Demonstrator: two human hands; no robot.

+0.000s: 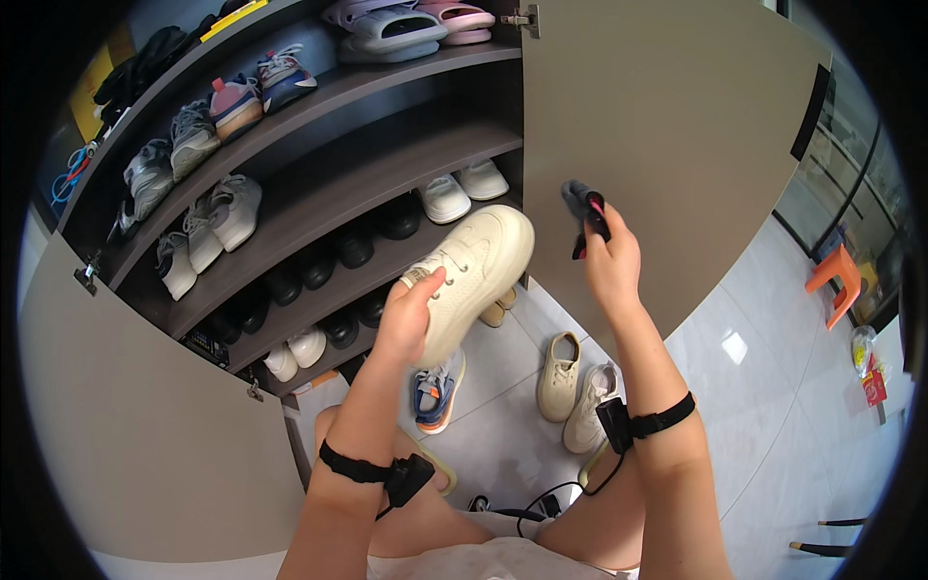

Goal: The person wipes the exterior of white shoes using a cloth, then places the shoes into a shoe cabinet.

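A cream lace-up sneaker [475, 268] is held up in front of the shoe cabinet, its toe pointing up and to the right. My left hand [407, 319] grips it around the ankle end, thumb on the tongue. To the right, my right hand [612, 257] is closed on a small black-and-pink object [594, 214] with a grey, fuzzy end. It is blurred, and I cannot tell whether it is a brush or a cloth. The object is apart from the sneaker, in front of the open right cabinet door [674, 138].
Several pairs of shoes stand on the cabinet shelves [406, 156]. The left door [159, 420] is open too. On the tiled floor are a blue-and-orange sneaker [437, 399], a beige shoe [560, 377] and a white sneaker [593, 413]. An orange stool [837, 279] stands far right.
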